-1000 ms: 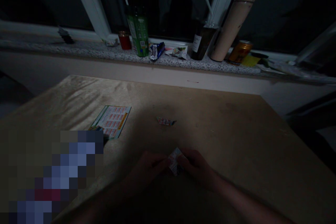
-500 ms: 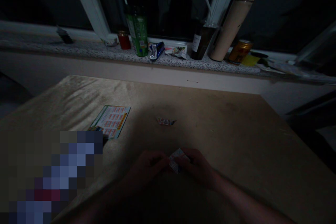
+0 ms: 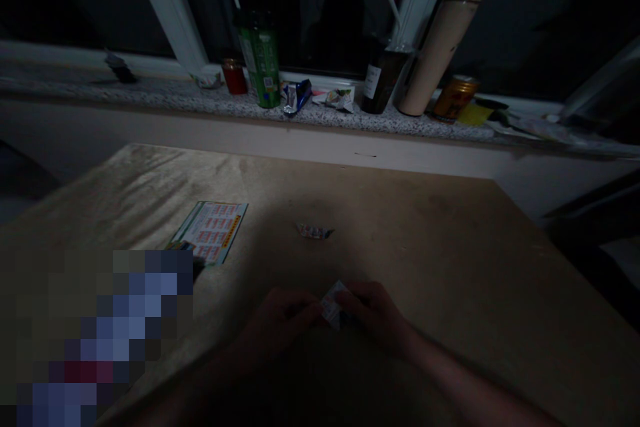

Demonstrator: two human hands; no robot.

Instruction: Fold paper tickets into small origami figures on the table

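A small folded piece of printed paper [image 3: 332,305], pale with reddish marks, is held between my two hands near the front of the table. My left hand [image 3: 287,313] pinches its left corner. My right hand [image 3: 373,310] grips its right side, the thumb lying on top. Dim light hides the undersides of my fingers. A little beyond my hands, a small crumpled candy wrapper [image 3: 315,232] lies on the table. Further left rests a flat card [image 3: 213,230] with rows of red print.
The table wears a beige cloth [image 3: 440,247]. Behind it, a granite windowsill [image 3: 170,97] bears a green cup [image 3: 263,67], a dark cup with a straw [image 3: 383,83], a tall pale flask [image 3: 443,47], an orange can [image 3: 455,100] and wrappers. A pixelated patch covers the lower left.
My right fingers have shifted slightly over the paper, covering more of its right side. Both hands stay in about the same place, and the whole view has drifted very slightly.
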